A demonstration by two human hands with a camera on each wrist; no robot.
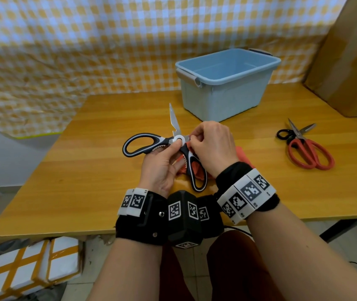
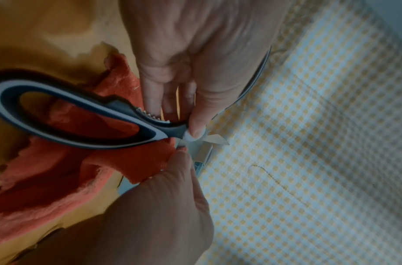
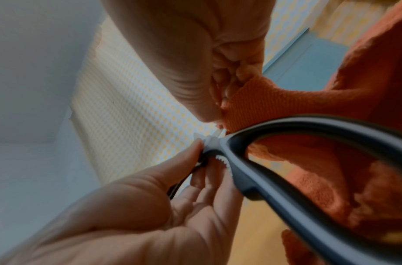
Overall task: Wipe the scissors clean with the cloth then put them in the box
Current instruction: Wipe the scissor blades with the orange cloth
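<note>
Head view: red scissors [image 1: 310,152] beside blue box [image 1: 227,98]

Wooden table before a checked backdrop

A yellow-and-white checked cloth [image 1: 64,51] is hung behind the wooden table [image 1: 86,181]; a cardboard panel [image 1: 351,61] is leaned far right.

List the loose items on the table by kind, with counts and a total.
Scissors: 2, black-and-white pair held by left hand, red-handled pair lying apart.
Cloth: 1, orange cloth gripped by right hand.
Box: 1, blue box.
Total: 4
</note>
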